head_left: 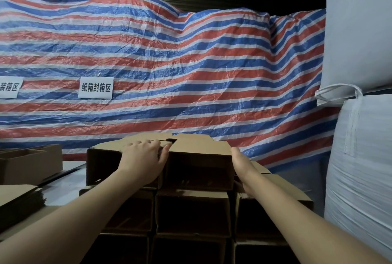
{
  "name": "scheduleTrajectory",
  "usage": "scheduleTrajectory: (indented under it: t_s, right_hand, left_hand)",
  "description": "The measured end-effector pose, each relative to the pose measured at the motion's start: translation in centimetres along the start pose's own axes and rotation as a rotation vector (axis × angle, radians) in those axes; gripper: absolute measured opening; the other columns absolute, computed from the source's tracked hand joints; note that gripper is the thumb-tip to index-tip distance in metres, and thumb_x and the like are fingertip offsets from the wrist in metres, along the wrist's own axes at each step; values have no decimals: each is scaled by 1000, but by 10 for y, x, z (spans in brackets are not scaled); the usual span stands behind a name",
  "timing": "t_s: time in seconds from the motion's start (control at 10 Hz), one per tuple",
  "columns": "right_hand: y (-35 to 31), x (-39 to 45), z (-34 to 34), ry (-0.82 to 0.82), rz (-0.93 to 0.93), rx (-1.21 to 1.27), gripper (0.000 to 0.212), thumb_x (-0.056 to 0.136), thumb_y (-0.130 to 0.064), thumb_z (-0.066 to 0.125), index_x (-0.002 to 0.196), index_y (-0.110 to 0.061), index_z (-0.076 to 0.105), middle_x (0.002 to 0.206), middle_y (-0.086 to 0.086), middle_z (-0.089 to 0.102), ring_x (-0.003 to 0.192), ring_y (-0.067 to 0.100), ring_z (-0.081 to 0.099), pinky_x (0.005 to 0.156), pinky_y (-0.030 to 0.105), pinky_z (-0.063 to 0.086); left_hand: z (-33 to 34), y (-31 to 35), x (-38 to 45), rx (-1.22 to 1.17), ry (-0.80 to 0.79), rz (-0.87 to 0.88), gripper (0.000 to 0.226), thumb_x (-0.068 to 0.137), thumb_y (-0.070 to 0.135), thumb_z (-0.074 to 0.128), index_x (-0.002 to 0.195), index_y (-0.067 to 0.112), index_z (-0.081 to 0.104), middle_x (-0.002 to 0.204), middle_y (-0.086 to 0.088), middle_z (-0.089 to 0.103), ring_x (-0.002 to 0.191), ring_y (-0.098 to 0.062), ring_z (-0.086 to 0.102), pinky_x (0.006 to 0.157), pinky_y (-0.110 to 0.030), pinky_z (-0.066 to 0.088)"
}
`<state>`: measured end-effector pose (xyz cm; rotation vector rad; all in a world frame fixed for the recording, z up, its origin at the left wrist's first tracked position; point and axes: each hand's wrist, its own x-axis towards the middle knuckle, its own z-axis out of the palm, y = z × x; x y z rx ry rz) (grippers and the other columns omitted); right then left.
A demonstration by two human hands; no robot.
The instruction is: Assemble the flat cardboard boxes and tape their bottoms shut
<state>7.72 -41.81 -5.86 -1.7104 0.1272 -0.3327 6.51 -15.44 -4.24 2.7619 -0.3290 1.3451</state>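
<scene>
Top box (197, 157) sits on its side on a stack of assembled boxes (191, 210), open mouth toward the camera, flaps on its upper face. Landmark for everything below: this top box.

Left hand (144, 155) lies across the box's upper left edge, fingers spread fairly straight over the top, thumb down the front. Pressing rather than gripping, as far as can be seen.

Right hand (241, 164) lies flat against the box's right side wall, edge-on to the camera. Fingers appear straight; fingertips hidden behind the corner, so a grip cannot be ruled out.

Another open-mouthed box (106, 166) stands just left of the top box, touching it. Well to the left: a pile of flat cardboard (19, 198) and an open box (31, 162). Behind: striped tarp (169, 73) with a white sign (95, 87). To the right: white bulk sacks (360, 157).

No tape roll or dispenser in view.

Risks, judged:
- The top box is held only by palm pressure; uneven push could skew it or slide it off the stack.
- Stack is made of hollow boxes; leaning weight on it could crush or shift a row.
- Top flaps look only loosely closed; could spring open.
</scene>
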Motion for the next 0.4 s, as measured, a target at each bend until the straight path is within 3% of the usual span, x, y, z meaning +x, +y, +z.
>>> scheduleTrajectory:
  t_s: [0.1, 0.2, 0.3, 0.4]
  right_hand:
    - [-3, -1, -1, -22, 29, -14, 61, 98, -60, 25, 139, -23, 51, 133, 7, 58, 123, 25, 54, 111, 48, 42]
    - [-5, 0, -4, -46, 58, 22, 69, 98, -66, 22, 144, -22, 47, 140, 7, 55, 128, 25, 51, 113, 45, 39]
    - [-12, -4, -5, 11, 54, -25, 67, 99, -67, 20, 140, -23, 48, 134, 5, 55, 119, 22, 50, 103, 39, 39]
    - [-19, -10, -8, 129, -19, -87, 58, 98, -65, 23, 126, -22, 50, 126, 3, 58, 112, 23, 53, 98, 44, 42]
  left_hand:
    - [-5, 1, 2, -2, -52, 0, 47, 99, 59, 22, 94, 23, 53, 89, 0, 61, 81, -20, 58, 75, -35, 50]
    - [-10, 0, 1, -52, -6, 1, 47, 99, 58, 26, 98, 20, 54, 96, -1, 64, 92, -22, 61, 84, -37, 47]
    - [-18, 2, -1, -99, 83, 11, 45, 101, 51, 34, 111, 15, 59, 110, -3, 65, 106, -23, 59, 91, -38, 44]
    - [-29, 8, -1, -190, 116, 31, 41, 101, 45, 37, 114, 14, 60, 114, -3, 64, 106, -22, 58, 89, -38, 47]
